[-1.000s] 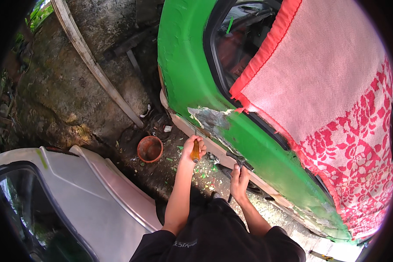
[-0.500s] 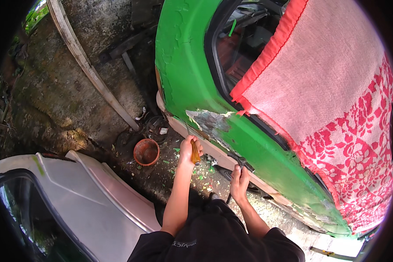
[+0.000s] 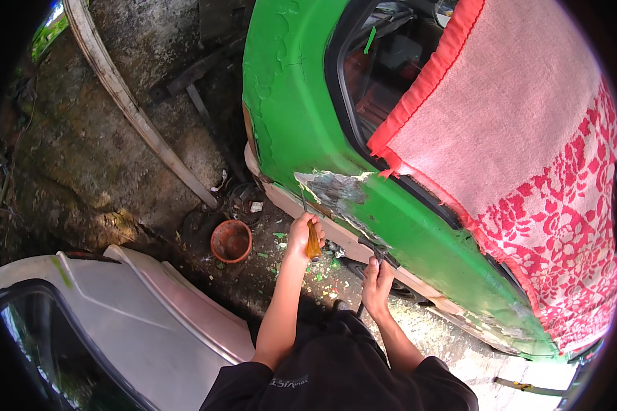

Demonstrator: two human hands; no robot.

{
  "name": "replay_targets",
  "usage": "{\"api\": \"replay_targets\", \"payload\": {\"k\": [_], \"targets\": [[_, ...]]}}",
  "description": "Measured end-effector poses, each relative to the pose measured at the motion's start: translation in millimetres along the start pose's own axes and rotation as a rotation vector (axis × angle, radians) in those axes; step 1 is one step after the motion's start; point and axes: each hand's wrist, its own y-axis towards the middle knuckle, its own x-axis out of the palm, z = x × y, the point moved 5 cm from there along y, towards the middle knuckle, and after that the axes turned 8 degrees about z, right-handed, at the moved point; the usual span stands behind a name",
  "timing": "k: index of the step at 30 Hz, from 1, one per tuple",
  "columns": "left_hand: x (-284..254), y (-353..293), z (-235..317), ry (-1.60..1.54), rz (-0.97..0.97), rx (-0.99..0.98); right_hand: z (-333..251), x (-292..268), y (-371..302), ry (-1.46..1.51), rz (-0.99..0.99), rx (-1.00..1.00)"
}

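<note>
My left hand (image 3: 301, 235) is closed round the amber handle of a screwdriver (image 3: 313, 245). Its thin metal shaft points up at the lower edge of a bare grey patch (image 3: 332, 192) on the green car body (image 3: 281, 130). Ragged, lifted paint borders that patch. In my right hand (image 3: 376, 284) is a hammer, its dark head (image 3: 378, 253) held close to the beige lower strip of the car, to the right of the screwdriver. Whether the hammer head touches the car I cannot tell. Part of its handle is hidden by my fingers.
A red patterned towel (image 3: 514, 123) drapes over the car's roof and window. On the ground stand a terracotta pot (image 3: 231, 240) and scattered paint chips. A silver car (image 3: 116, 308) is close on my left. A long pale strip (image 3: 140, 113) leans behind the pot.
My view has shifted slightly. The screwdriver and hammer stay in my hands, in nearly the same places against the car.
</note>
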Motion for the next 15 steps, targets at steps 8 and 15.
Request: {"api": "replay_targets", "payload": {"k": [8, 15], "targets": [[-57, 42, 6, -0.174, 0.131, -0.007, -6, -1, -12, 0.035, 0.027, 0.043], [-13, -1, -1, 0.025, -0.102, -0.013, 0, -5, -13, 0.024, 0.044, 0.025]]}}
